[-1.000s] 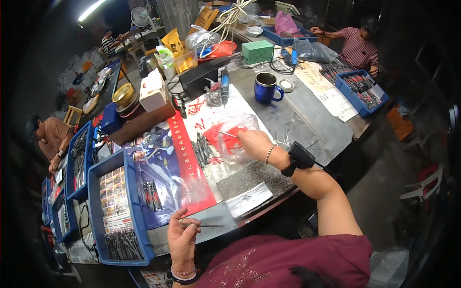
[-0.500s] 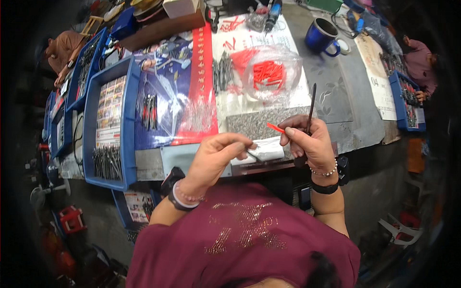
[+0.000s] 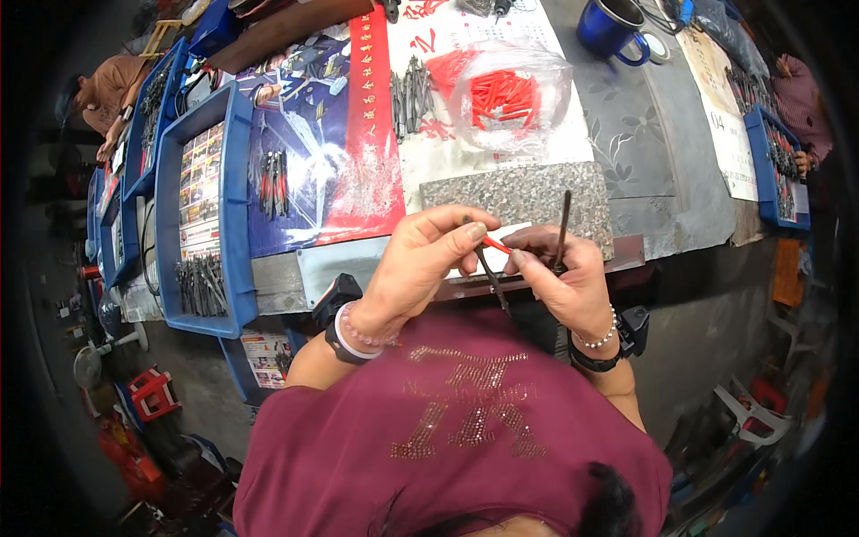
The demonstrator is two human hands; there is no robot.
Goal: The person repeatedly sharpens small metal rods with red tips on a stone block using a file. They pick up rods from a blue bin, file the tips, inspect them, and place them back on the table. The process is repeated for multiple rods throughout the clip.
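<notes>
My left hand (image 3: 429, 259) is closed, thumb and forefinger pinching a dark slim metal piece (image 3: 494, 285) that slants down toward my shirt. My right hand (image 3: 568, 277) pinches a small red plastic sleeve (image 3: 497, 245) between thumb and forefinger. The sleeve's far end meets the left fingertips at the top of the metal piece; whether it is on the metal I cannot tell. A dark thin rod (image 3: 564, 224) also stands upright in my right hand, its lower end hidden by the fingers. Beyond the hands lies a speckled stone slab (image 3: 519, 192).
An open plastic bag of red sleeves (image 3: 503, 98) lies beyond the slab. Dark metal pieces (image 3: 412, 98) lie left of it, and red-and-black ones (image 3: 275, 183) on the poster. A blue bin (image 3: 240, 206) stands left, a blue mug (image 3: 608, 27) far right. Other people sit at both sides.
My hands have come together, so the red sleeve now meets the metal piece at the left fingertips. The view has shifted, and the tabletop appears higher in it.
</notes>
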